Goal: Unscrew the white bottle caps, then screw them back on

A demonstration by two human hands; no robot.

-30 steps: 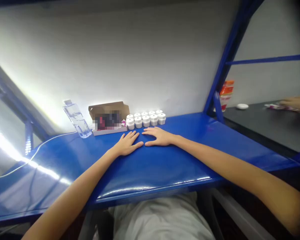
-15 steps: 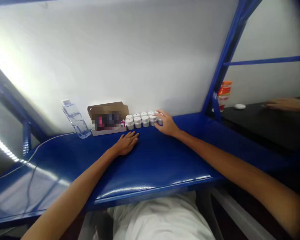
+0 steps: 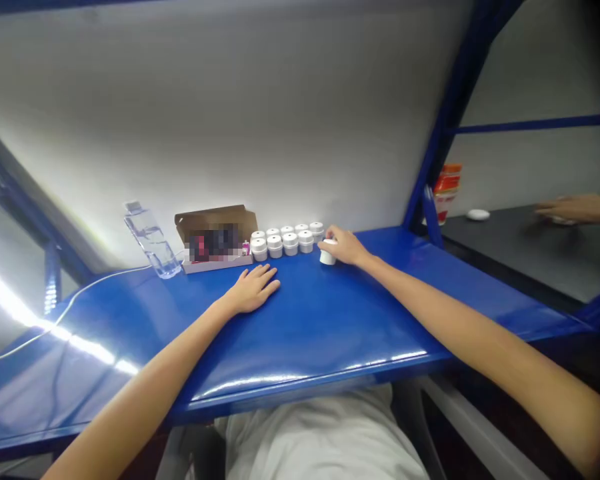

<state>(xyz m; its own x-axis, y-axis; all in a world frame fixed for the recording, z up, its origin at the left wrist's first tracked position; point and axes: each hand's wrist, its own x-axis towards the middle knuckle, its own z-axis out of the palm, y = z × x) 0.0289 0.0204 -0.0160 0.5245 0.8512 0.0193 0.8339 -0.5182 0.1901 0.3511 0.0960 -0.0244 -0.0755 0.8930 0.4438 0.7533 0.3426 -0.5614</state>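
Note:
My right hand [image 3: 347, 245] has its fingers closed around a small white cylindrical piece with a stepped top [image 3: 327, 253], just right of and in front of two rows of similar white pieces [image 3: 291, 244]. Those pieces stand side by side near the wall. My left hand [image 3: 253, 289] lies flat on the blue tabletop [image 3: 300, 320], palm down with its fingers spread, holding nothing. It rests a little in front of an open cardboard box [image 3: 217, 267] whose contents are blurred out.
A clear bottle with liquid [image 3: 159, 253] leans at the left of the box, near a white cable [image 3: 95, 281]. Blue metal frame posts [image 3: 445, 133] rise at both sides. On a dark neighbouring table at right are an orange-and-white package [image 3: 447, 193], a white object [image 3: 478, 215] and another person's hand [image 3: 575, 208].
My right hand has drawn a white piece away from the right end of the rows, toward the right and slightly nearer me. My left hand stays nearly in place.

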